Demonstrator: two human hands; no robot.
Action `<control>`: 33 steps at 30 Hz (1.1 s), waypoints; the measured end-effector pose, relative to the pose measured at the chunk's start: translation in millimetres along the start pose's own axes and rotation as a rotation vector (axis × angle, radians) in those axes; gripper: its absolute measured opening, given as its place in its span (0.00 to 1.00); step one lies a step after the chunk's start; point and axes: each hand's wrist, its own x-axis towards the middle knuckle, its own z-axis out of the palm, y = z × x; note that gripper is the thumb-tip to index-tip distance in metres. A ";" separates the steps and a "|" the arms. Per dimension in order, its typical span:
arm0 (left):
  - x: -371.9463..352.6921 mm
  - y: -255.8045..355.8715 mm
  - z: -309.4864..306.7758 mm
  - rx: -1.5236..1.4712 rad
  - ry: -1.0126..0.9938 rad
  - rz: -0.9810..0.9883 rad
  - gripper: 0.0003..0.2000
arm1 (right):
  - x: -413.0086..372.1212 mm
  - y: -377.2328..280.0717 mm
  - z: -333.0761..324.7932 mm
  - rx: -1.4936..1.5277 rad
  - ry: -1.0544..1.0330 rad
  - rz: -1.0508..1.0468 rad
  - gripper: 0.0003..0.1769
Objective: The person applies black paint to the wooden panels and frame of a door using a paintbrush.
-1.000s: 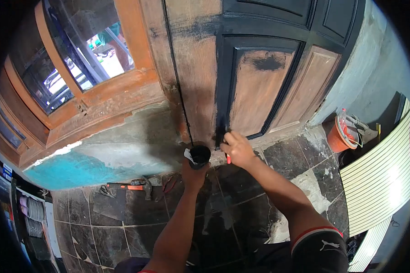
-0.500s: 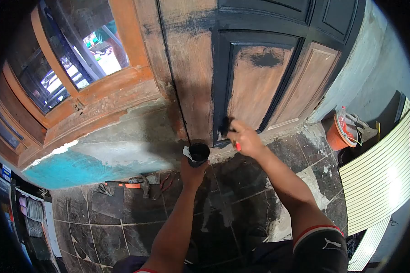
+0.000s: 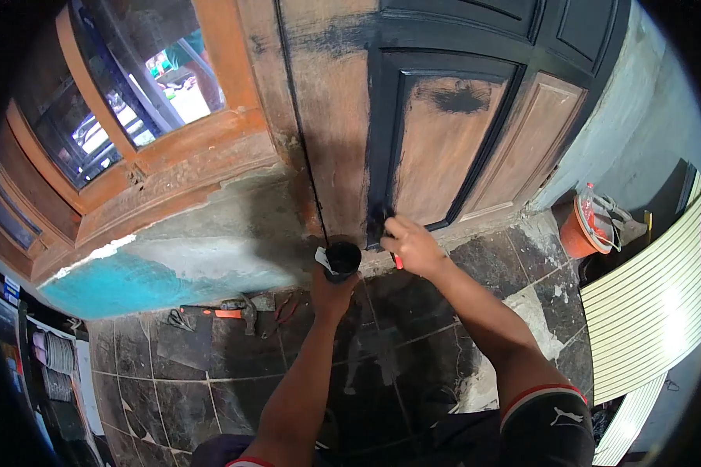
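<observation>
My left hand (image 3: 333,296) is wrapped round a small black cup (image 3: 343,258) with dark contents and a torn whitish label. It holds the cup near the foot of a wooden door (image 3: 440,156). A paintbrush with a red handle end (image 3: 398,261) is gripped in my right hand (image 3: 415,247). The brush head is dark and hard to make out against the black-painted lower left part of the door frame. Black paint covers the frame around a bare brown panel, which bears a dark smudge near its top.
A claw hammer (image 3: 249,314), red-handled pliers (image 3: 287,309) and scissors (image 3: 181,319) lie on the dark tiles by the wall. An orange bucket (image 3: 580,233) holding items stands at right, beside striped curved sheets (image 3: 650,296). An orange-framed window (image 3: 241,128) is at left.
My right hand has moved slightly left and down with the paintbrush, along the lower left of the door frame. My left hand still holds the cup in nearly the same place.
</observation>
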 end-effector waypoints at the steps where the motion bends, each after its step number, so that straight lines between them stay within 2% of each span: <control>1: 0.4 -2.3 0.7 0.014 0.007 0.003 0.38 | 8.9 -3.8 -10.0 -0.027 0.047 -0.006 0.11; 4: 1.5 -2.7 2.2 0.010 0.012 0.022 0.38 | 11.3 -9.1 2.4 -0.085 0.173 -0.057 0.10; 7: -0.4 7.8 -0.7 -0.046 0.014 0.030 0.38 | -4.9 1.9 49.9 -0.065 0.013 0.013 0.09; 8: -3.1 14.2 -1.7 -0.035 0.022 0.020 0.38 | -11.3 3.7 55.2 -0.050 0.034 -0.018 0.09; 10: -0.3 12.2 -2.7 -0.017 0.038 0.028 0.38 | -12.4 -3.0 45.8 -0.019 0.071 -0.084 0.08; 13: -1.6 0.5 -0.5 -0.017 0.047 0.026 0.39 | 3.4 -11.6 2.1 -0.056 0.262 -0.091 0.09; 16: -0.1 4.2 -1.5 -0.027 0.006 0.005 0.39 | 11.5 0.0 4.6 -0.112 0.320 -0.091 0.12; 17: 0.6 -0.3 -0.8 -0.020 -0.004 0.017 0.39 | 3.9 6.6 19.6 -0.100 0.166 -0.002 0.09; 21: -0.5 6.7 1.1 -0.096 0.033 0.022 0.40 | -21.0 17.1 68.6 0.007 -0.101 -0.057 0.10; 24: 3.2 -0.9 -2.4 0.003 0.013 -0.033 0.40 | 2.6 14.4 27.5 0.092 -0.178 0.043 0.11; 25: 1.6 3.1 -1.1 -0.013 0.014 -0.031 0.40 | 15.1 16.7 4.2 0.109 -0.032 -0.027 0.12; 27: -2.4 15.1 -2.4 -0.040 0.016 -0.022 0.40 | 43.4 16.8 -44.5 0.164 0.108 -0.002 0.14; 29: -2.5 3.3 1.5 0.018 0.023 -0.008 0.39 | 59.8 7.8 -85.1 0.045 0.306 -0.084 0.13; 31: 0.1 -8.3 5.9 0.024 0.019 0.016 0.39 | 63.7 4.2 -90.5 -0.125 0.515 -0.173 0.13; 33: 0.7 -17.3 7.8 -0.020 0.010 0.041 0.39 | 53.2 7.7 -63.8 -0.178 0.442 -0.225 0.13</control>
